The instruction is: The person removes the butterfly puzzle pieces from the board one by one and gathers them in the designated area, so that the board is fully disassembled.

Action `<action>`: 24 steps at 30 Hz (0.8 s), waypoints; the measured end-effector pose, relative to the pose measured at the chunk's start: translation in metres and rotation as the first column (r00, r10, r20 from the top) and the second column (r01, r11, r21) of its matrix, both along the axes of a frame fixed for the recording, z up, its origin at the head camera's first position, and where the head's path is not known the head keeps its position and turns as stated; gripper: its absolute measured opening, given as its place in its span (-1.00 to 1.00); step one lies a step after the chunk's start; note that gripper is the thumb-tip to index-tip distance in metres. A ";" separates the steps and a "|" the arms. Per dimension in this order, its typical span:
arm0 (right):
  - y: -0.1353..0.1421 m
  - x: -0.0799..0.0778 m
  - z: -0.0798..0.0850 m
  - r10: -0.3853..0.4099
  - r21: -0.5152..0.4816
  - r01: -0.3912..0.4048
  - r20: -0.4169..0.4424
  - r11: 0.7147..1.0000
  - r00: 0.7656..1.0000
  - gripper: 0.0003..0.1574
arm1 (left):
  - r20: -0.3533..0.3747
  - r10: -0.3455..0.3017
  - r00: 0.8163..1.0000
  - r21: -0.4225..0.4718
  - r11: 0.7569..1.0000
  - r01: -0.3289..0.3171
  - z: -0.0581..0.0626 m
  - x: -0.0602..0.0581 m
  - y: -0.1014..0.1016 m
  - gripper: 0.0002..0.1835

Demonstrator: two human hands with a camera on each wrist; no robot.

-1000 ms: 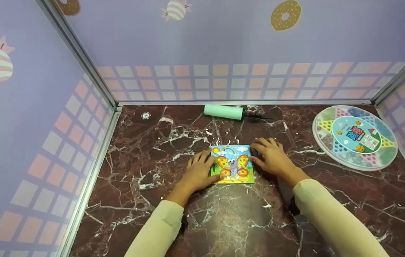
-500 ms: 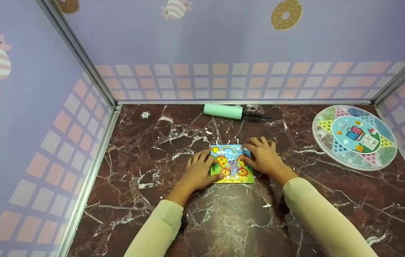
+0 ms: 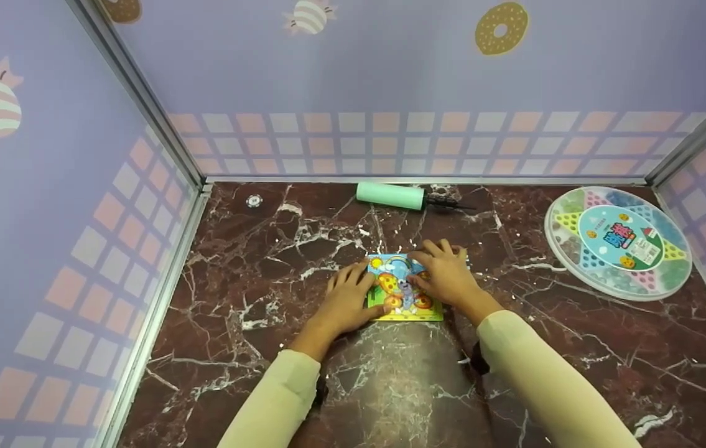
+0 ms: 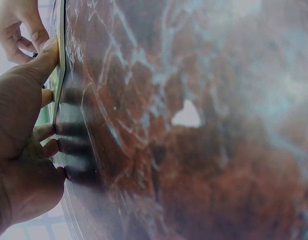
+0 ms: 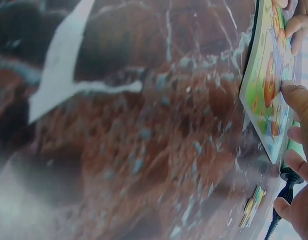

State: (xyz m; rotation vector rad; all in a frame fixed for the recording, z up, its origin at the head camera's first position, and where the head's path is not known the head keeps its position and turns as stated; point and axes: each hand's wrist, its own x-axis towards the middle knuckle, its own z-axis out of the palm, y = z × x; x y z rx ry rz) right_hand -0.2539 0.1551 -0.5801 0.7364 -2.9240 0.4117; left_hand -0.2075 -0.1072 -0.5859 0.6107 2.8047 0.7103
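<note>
A square, thin butterfly jigsaw puzzle [image 3: 397, 305] lies flat on the dark marble-patterned table. My left hand [image 3: 348, 300] holds it from the left, thumb over the near edge and fingers along the left side. In the left wrist view that thumb [image 4: 50, 57] rests on the board's rim. My right hand [image 3: 449, 274] is over the puzzle's upper right part, hiding that corner. The right wrist view shows its thumb [image 5: 293, 92] touching the picture, the other fingers loosely bent. Whether a small piece lies under these fingertips, I cannot tell.
A small colourful flat piece [image 5: 252, 206] lies on the table right of the puzzle. Behind stands a mint-green hand pump [image 3: 390, 195] with a black nozzle. A round Chinese checkers set [image 3: 589, 280] is at right, a small round chip [image 3: 254, 201] at back left. Walls enclose the table.
My right hand has moved left from beside the puzzle's right edge onto its upper right part. The left hand and the puzzle have stayed in place.
</note>
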 end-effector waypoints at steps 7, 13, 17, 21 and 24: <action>-0.010 -0.001 0.000 -0.011 -0.003 0.012 0.026 1.000 1.000 -0.36 | -0.004 0.007 1.000 -0.006 1.000 -0.007 0.000 0.000 0.001 -0.41; -0.019 0.000 0.001 -0.027 0.012 0.027 0.055 1.000 0.998 -0.40 | -0.005 0.004 1.000 -0.007 1.000 -0.004 0.000 0.001 0.000 -0.41; -0.024 0.001 0.002 -0.038 0.031 0.036 0.071 0.999 0.997 -0.43 | -0.002 0.004 1.000 -0.008 1.000 -0.004 0.000 0.001 -0.001 -0.40; -0.030 -0.001 0.006 -0.061 0.063 0.055 0.110 0.997 0.992 -0.42 | 0.009 0.008 1.000 -0.004 1.000 -0.008 -0.001 0.000 -0.001 -0.42; -0.034 -0.003 0.009 -0.085 0.115 0.068 0.143 0.991 0.986 -0.39 | 0.017 0.006 1.000 0.000 1.000 -0.006 0.000 0.000 -0.001 -0.42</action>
